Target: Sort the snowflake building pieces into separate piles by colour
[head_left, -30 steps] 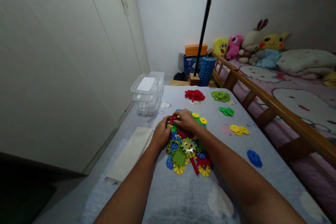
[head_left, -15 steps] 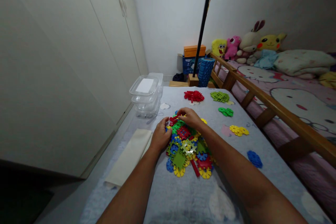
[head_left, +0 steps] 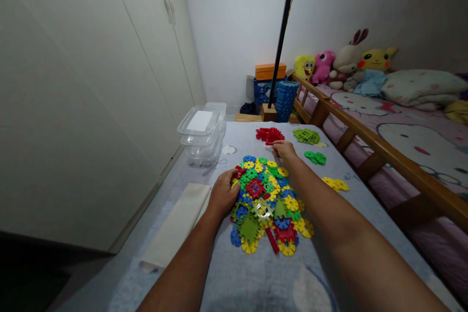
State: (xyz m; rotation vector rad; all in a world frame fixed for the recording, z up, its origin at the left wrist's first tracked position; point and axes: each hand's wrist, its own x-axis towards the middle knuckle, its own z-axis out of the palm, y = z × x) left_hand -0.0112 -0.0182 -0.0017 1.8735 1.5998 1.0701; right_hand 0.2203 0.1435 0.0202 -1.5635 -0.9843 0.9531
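A mixed pile of plastic building pieces (head_left: 270, 195) in red, yellow, blue and green lies in the middle of the cloth-covered surface. My left hand (head_left: 224, 192) rests at the pile's left edge, thumb and fingers apart, its fingertips against a red piece (head_left: 240, 172). Beyond the pile, my right hand (head_left: 285, 150) pinches a small red plastic piece (head_left: 269, 144) at the near edge of a red heap (head_left: 268, 133). Its fingertips are partly hidden by the hand.
To the right lie sorted groups: light green pieces (head_left: 306, 136), green pieces (head_left: 315, 157) and yellow pieces (head_left: 335, 184). Stacked clear plastic boxes (head_left: 199, 139) stand at the left, behind a folded cream cloth (head_left: 175, 224). A wooden bed rail (head_left: 395, 156) runs along the right.
My right hand has moved from the top of the mixed pile away to the red heap, carrying a red piece. My left hand has stayed by the pile's left edge.
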